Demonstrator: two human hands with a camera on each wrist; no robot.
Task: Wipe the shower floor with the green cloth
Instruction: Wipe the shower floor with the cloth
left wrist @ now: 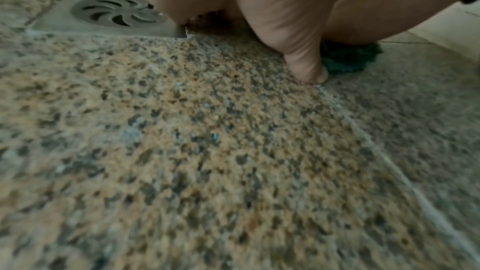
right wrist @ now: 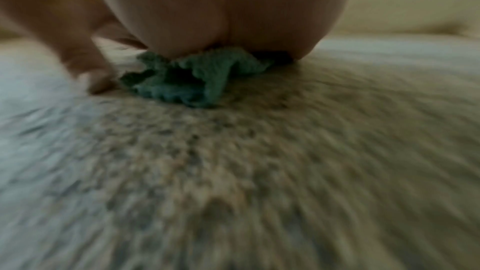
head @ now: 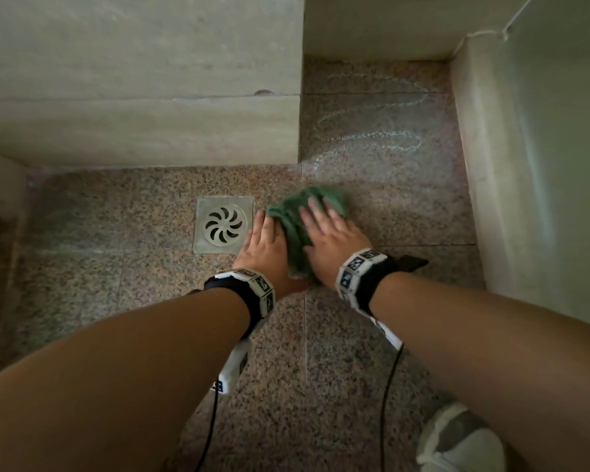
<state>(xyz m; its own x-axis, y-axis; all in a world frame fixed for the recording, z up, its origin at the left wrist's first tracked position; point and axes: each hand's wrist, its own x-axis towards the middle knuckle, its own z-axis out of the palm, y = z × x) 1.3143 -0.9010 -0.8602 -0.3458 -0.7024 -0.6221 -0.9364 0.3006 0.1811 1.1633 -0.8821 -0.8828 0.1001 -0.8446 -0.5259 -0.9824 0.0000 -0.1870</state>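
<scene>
Green cloth (head: 295,229): bunched in a wad on the speckled shower floor (head: 338,362), just right of the square drain (head: 224,224).
Right hand (head: 332,238): flat on top of the cloth, fingers straight and spread, palm pressing down; cloth pokes out past the fingertips and at the heel of the hand.
Left hand (head: 266,245): fingers extended, at the cloth's left edge, between cloth and drain. From the left wrist view its thumb tip touches the stone beside the cloth; whether the fingers lie on the fabric is hard to say, since the hand hides that edge.
Soap trail (head: 372,131): pale looping lines on the floor beyond the cloth, toward the far corner, not yet wiped.
Doing this step well: keep the palm's weight even so the wad stays under the hand, push forward through the loops in overlapping strokes, and flatten the cloth for wider contact.
Risk: the loose folds could roll up and skip patches.
</scene>
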